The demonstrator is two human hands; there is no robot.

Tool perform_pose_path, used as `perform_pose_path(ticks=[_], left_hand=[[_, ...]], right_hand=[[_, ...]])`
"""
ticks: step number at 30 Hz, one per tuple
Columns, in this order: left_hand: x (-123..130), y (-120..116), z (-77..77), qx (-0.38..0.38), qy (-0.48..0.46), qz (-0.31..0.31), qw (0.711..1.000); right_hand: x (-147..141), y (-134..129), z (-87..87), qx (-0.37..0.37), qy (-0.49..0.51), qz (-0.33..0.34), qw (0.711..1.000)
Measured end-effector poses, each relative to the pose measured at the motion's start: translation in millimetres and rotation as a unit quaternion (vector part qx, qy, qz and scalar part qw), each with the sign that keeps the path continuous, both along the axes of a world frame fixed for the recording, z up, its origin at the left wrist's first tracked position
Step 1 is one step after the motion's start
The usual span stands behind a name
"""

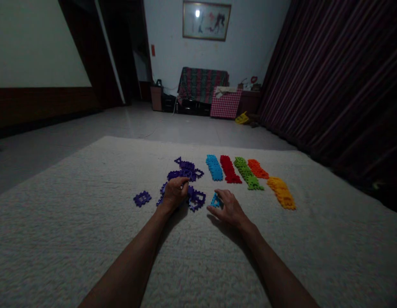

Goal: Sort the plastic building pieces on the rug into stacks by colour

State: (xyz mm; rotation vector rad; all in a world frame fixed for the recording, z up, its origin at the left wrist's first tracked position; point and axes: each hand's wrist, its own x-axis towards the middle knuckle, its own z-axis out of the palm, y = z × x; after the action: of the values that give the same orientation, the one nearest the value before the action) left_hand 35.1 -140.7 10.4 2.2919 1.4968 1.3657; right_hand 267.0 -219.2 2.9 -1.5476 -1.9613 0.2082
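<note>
Head view: short of the mat's far edge (153,146), a blue triangle (213,200), pinched by the right hand (229,208), could be dropped if loosely held; grip by the left hand (176,192) cannot be told.

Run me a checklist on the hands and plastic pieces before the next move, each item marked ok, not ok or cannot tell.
1. Right hand has the light-blue piece between thumb and fingers: ok.
2. Left hand grips a piece: cannot tell; it is over the purple pieces, and its fingers hide any grip.
3. Purple pieces lined up in a row: not ok; they lie jumbled, with one purple piece apart on the left.
4. Blue row separate from red row: ok, carpet shows between them.
5. Hands apart from each other: ok.
</note>
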Motion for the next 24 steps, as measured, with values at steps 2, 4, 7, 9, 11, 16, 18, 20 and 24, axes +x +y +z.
perform_pose_path(ticks=[2, 4, 7, 9, 11, 16, 18, 20, 24], left_hand=[[-2, 2, 0.3, 0.004, -0.018, 0.008, 1.000], [-9, 6, 1.7, 0.005, -0.057, 0.032, 0.998], [-20, 13, 3.1, -0.011, -0.123, 0.081, 0.989], [-25, 16, 2.7, -0.030, -0.148, 0.099, 0.984], [-26, 17, 1.6, -0.044, -0.157, 0.098, 0.982], [-22, 15, -0.2, -0.046, -0.154, 0.082, 0.984], [-22, 14, 0.2, -0.049, -0.151, 0.085, 0.984], [-24, 14, 0.6, -0.056, -0.149, 0.091, 0.983], [-26, 16, 0.0, -0.063, -0.145, 0.096, 0.983]], right_hand=[[-12, -4, 0.8, 0.020, -0.042, -0.032, 0.998], [-18, -6, 0.8, 0.030, -0.059, -0.040, 0.997], [-12, -2, -3.9, 0.046, -0.042, -0.004, 0.998], [-2, 4, -10.5, 0.062, -0.020, 0.031, 0.997], [9, 12, -17.7, 0.088, -0.002, 0.058, 0.994], [23, 20, -22.5, 0.127, 0.001, 0.009, 0.992], [24, 18, -19.6, 0.098, -0.017, -0.026, 0.995], [23, 17, -17.6, 0.076, -0.028, -0.026, 0.996], [21, 18, -19.0, 0.114, -0.011, 0.016, 0.993]])
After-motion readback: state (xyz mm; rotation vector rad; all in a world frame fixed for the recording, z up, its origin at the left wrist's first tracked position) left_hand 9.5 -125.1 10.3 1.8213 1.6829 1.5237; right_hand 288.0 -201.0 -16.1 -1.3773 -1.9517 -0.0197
